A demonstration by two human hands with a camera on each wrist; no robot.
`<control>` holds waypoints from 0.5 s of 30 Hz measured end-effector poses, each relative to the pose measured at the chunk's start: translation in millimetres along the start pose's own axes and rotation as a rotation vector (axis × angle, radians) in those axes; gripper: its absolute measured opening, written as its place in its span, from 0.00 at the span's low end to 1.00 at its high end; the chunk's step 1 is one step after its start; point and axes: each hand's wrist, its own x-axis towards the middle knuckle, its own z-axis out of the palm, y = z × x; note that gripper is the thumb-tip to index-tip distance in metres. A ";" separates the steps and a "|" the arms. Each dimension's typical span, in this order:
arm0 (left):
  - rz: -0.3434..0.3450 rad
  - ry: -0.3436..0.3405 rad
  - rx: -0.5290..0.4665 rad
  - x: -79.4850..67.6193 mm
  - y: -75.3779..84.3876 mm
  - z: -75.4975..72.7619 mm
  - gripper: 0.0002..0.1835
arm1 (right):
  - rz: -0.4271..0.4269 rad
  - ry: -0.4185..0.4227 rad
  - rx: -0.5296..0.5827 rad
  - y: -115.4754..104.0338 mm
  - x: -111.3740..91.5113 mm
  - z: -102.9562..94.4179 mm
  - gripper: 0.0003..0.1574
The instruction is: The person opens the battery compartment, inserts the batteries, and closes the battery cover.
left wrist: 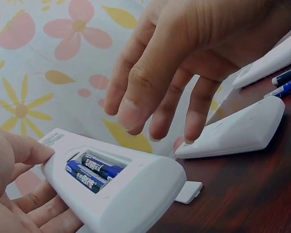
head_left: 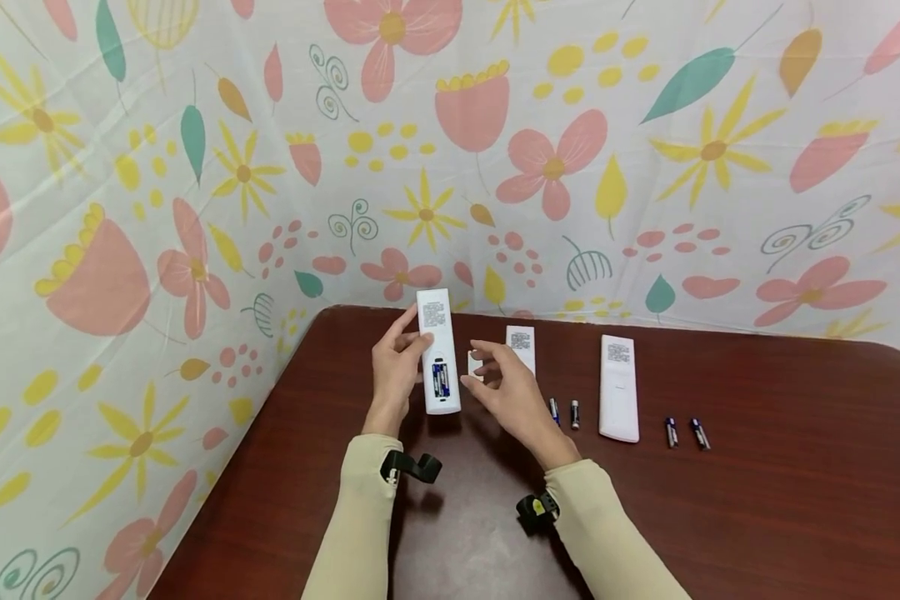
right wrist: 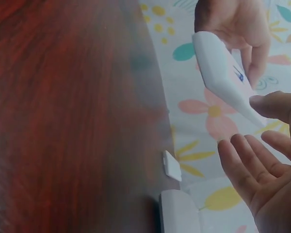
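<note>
1. I see a pale cream left sleeve (head_left: 362,521), long and close-fitting, ending at the wrist.
2. The right sleeve (head_left: 607,525) looks the same to me.
3. At the left cuff I make out a black strap (head_left: 414,465), curling outward, with a small shiny fitting (head_left: 392,477).
4. At the right cuff, my view shows a black wrist piece (head_left: 528,510) bearing a yellow mark (head_left: 538,506).

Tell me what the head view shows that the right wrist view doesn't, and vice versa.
Only the head view: four loose blue cylindrical batteries, the rightmost white plastic remote, two black wrist straps.
Only the right wrist view: the palm side of the right hand.
Both: the white plastic remote in the left hand, the small white plastic cover, the brown wood-grain table, the flower-print cloth.
</note>
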 end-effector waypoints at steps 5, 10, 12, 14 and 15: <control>-0.013 0.013 -0.002 1.2 0.6 -1.9 0.28 | -0.019 -0.011 -0.057 0.1 5.7 -3.0 0.34; -0.023 0.017 0.008 -0.7 0.1 -2.3 0.27 | -0.032 -0.048 -0.155 3.3 14.3 -7.7 0.36; -0.015 0.019 0.006 -1.1 1.1 -2.3 0.28 | -0.030 -0.063 -0.212 2.3 20.0 -10.3 0.37; -0.012 0.019 0.002 -0.2 1.7 -2.4 0.28 | -0.024 -0.082 -0.265 1.5 26.6 -12.7 0.38; -0.011 0.019 0.001 0.1 2.2 -2.4 0.28 | -0.017 -0.092 -0.287 1.0 29.8 -14.0 0.38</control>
